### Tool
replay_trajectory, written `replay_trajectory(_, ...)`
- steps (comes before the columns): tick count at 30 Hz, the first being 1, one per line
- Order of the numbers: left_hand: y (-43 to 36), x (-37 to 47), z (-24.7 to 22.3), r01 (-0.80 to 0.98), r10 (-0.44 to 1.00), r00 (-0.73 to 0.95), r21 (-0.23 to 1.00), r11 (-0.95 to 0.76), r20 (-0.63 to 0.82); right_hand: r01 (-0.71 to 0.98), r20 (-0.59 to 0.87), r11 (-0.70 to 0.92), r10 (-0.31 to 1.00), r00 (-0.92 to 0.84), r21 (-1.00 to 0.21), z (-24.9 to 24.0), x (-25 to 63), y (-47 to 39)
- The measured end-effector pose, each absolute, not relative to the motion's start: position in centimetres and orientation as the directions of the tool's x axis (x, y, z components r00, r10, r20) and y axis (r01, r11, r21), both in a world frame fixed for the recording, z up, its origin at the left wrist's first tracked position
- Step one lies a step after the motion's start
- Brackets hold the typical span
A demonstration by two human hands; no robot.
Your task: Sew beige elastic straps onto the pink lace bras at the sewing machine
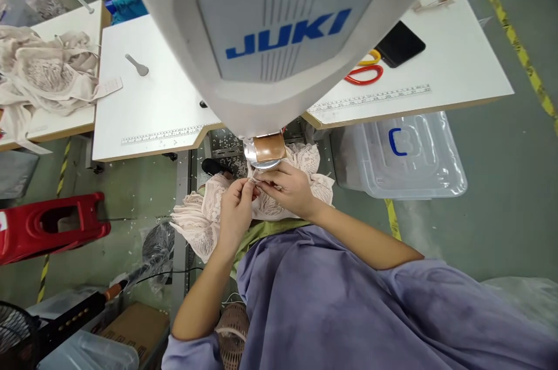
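A pale pink lace bra hangs in folds over my lap, below the head of a white JUKI sewing machine. My left hand pinches a thin edge or strap of it between thumb and forefinger. Close against it, my right hand is closed on the same narrow part, with its fingertips just under the machine's round metal end. The exact bit between the fingers is too small to make out. More lace spreads out beyond both hands.
The white table carries scissors, a phone and a small grey tool. Beige garments lie piled at left. A lidded clear bin, a red stool and a fan stand around me.
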State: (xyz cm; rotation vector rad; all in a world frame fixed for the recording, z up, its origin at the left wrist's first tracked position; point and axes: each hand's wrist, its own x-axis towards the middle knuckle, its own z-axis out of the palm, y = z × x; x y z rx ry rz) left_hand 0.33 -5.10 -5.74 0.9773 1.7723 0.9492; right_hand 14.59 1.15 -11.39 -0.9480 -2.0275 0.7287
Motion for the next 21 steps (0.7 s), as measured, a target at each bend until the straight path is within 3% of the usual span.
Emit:
replay_trajectory(4,-4.5,0.5,-6.0,0.395,0.912,-0.319,0.839,0.374,-0.257,0.307,0.489,0.71,0.675,-0.553,-0.633,-12.5,15.8,1.6)
replay_trajectory(7,-3.9,0.1,-6.2,0.548,0.934,-0.308,0.768,0.331,-0.183,0.302,0.451,0.791,0.567,-0.689,-0.532,-12.9,19.1,6.3)
replay_trajectory(9,-3.7,0.0,-6.3,0.601,0.948,-0.281,0.743,0.293,-0.147,0.538,0.347,0.699,0.707,-0.616,-0.47,-11.8,22.6,11.9)
replay_trajectory(11,-3.6,0.1,-6.2,0.616,0.961,-0.237,0.744,0.26,-0.14,0.828,0.228,0.443,0.895,-0.383,-0.344,-9.8,26.4,18.0)
replay_trajectory(12,-3.6,0.2,-6.2,0.604,0.965,-0.215,0.757,0.25,-0.147,0.887,0.135,0.392,0.92,-0.369,-0.243,-8.6,28.1,20.9)
replay_trajectory(16,-3.6,0.8,-5.5,0.467,0.953,-0.193,0.833,0.297,-0.231,0.887,-0.001,0.423,0.902,-0.431,-0.185,-5.6,31.6,27.2)
replay_trajectory(19,-3.7,0.6,-5.1,0.319,0.929,-0.203,0.876,0.363,-0.31,0.849,-0.102,0.511,0.845,-0.525,-0.131,-6.0,32.2,25.3)
replay_trajectory(21,-3.8,0.2,-5.1,0.16,0.911,-0.205,0.906,0.392,-0.358,0.842,-0.082,0.527,0.84,-0.537,-0.12,-6.7,32.5,21.5)
